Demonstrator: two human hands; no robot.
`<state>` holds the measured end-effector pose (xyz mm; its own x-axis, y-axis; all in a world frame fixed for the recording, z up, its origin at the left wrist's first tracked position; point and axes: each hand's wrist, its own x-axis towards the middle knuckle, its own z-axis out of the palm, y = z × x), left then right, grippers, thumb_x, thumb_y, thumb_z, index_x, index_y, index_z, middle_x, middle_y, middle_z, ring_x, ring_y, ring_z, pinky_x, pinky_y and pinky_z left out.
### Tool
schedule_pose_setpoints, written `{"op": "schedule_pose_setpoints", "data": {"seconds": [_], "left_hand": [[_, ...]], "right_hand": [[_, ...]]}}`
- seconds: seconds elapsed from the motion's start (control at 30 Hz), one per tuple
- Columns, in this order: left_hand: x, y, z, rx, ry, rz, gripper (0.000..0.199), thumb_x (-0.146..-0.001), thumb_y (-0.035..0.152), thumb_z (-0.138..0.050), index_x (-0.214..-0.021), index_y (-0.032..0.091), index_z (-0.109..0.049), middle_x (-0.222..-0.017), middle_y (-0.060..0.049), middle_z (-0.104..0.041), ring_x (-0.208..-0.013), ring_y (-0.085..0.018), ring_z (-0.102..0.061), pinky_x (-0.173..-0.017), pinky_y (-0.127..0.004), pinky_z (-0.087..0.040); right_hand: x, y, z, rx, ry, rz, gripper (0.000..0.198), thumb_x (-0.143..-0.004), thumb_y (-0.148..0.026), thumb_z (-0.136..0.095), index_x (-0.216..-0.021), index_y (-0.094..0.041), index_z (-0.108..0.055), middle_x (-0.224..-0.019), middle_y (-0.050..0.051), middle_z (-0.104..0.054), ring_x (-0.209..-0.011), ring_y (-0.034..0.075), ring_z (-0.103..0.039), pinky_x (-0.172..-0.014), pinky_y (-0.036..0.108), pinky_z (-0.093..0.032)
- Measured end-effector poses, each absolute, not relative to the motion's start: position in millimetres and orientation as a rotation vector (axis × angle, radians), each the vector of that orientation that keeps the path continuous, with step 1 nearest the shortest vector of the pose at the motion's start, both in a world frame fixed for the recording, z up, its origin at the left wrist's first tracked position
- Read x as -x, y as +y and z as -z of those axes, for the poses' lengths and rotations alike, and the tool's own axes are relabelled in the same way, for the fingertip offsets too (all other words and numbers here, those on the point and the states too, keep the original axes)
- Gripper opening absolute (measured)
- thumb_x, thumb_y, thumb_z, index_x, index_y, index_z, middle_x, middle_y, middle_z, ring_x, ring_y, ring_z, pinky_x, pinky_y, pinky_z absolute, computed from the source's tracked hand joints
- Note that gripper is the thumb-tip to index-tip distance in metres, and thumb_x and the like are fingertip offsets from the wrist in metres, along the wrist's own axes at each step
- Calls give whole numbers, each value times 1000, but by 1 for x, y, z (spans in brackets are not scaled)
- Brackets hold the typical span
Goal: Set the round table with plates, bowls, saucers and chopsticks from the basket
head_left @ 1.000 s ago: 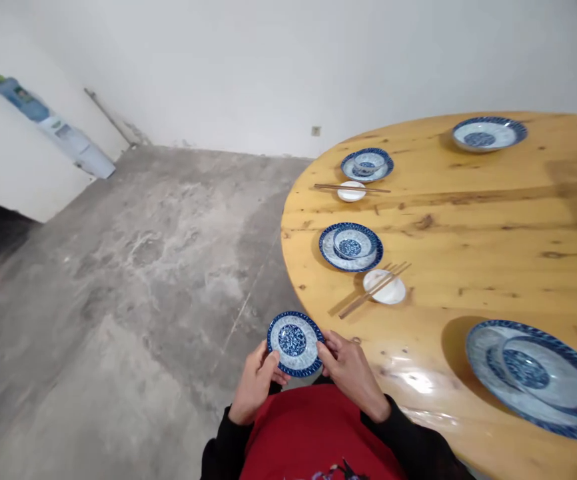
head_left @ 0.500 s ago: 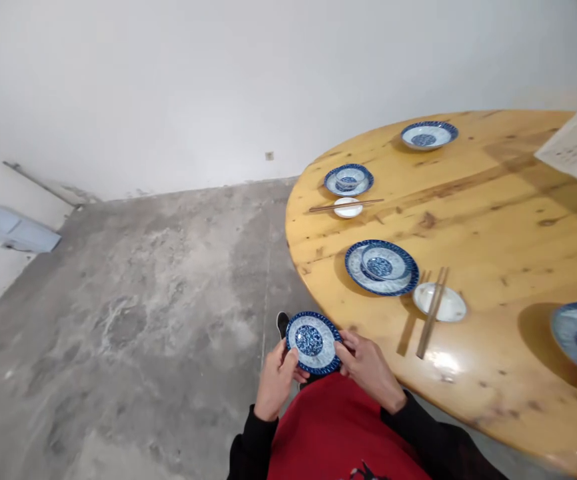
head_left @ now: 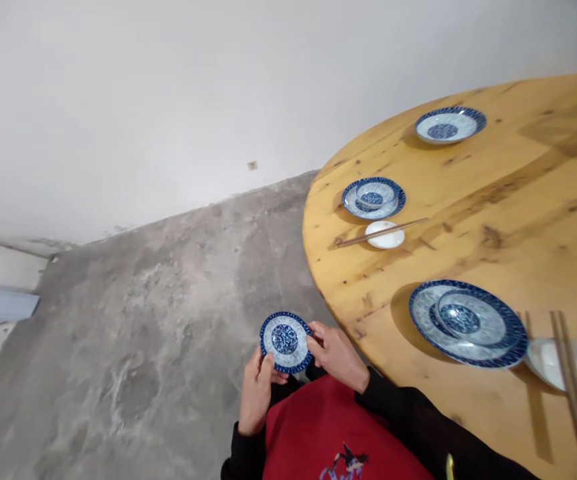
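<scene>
Blue-and-white, one small round patterned plate (head_left: pixel 284 339) is held over the grey concrete floor (head_left: pixel 168 333), just beside the curved yellow wooden table (head_left: pixel 448 240). Two bare hands grip it: the left hand (head_left: pixel 257 392) pinches its lower-left rim, the right hand (head_left: pixel 338 355) its right rim, thumbs on top. Three blue-rimmed white plates (head_left: pixel 442 131) stand on the table, two bearing one blue-patterned bowl (head_left: pixel 461 317) each, with two white round dishes (head_left: pixel 389 241), each crossed by brown chopsticks (head_left: pixel 415 223).

My left hand (head_left: pixel 255 395) points forward, thumb over curled fingers, and my right hand (head_left: pixel 340 358) slants in from the side, pinching too, both thumbs inward!
</scene>
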<state>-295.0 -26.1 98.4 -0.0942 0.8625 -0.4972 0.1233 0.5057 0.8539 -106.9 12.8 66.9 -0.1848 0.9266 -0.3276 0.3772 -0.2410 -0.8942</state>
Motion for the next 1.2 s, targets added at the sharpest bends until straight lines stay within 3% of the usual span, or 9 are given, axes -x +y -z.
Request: {"op": "schedule_pose_setpoints", "data": {"seconds": [0.2, 0.43, 0.63, 0.87, 1.2], "left_hand": [[326, 79, -80, -890, 1547, -692, 76, -71, 73, -68, -113, 9, -67, -67, -7, -73, -59, -24, -70, -57, -32, -58], [356, 241, -81, -1137, 1264, -554, 69, -70, 73, -70, -101, 11, -68, -68, -6, -71, -56, -19, -67, -54, -28, -56], [365, 358, -96, -1361, 964, -320, 57, -81, 70, -62, -92, 14, -63, -73, -5, -69, -61, -17, -66, -59, -26, -56], [326, 448, -77, -1455, 785, -153, 50, -91, 63, -53, -95, 14, -61, -73, -4, -68, -65, -16, -66, -60, -25, -53], [211, 617, -73, -1595, 794, 4, 54, -85, 70, -54, -89, 17, -58, -69, -3, -64, -57, -17, -63, -56, -28, -54]], "right_hand": [[130, 91, -69, 1739, -1400, -1218, 17, -81, -30, -54, -90, -19, -65, -65, 1, -65, -53, 15, -57, -52, 24, -36], [172, 191, -75, 1832, -1065, -990, 18, -82, -33, -50, -84, -20, -62, -54, -3, -54, -46, 14, -53, -48, 24, -32], [201, 257, -80, 1877, -802, -867, 16, -80, -36, -43, -74, -22, -49, -56, -2, -56, -45, 15, -59, -47, 24, -37], [189, 315, -70, 1895, -480, -803, 19, -77, -44, -41, -73, -25, -43, -49, -5, -53, -40, 17, -60, -44, 26, -38], [95, 471, -40, 1786, -309, -742, 16, -76, -41, -42, -71, -26, -41, -47, -6, -49, -38, 17, -57, -43, 26, -37]]}}
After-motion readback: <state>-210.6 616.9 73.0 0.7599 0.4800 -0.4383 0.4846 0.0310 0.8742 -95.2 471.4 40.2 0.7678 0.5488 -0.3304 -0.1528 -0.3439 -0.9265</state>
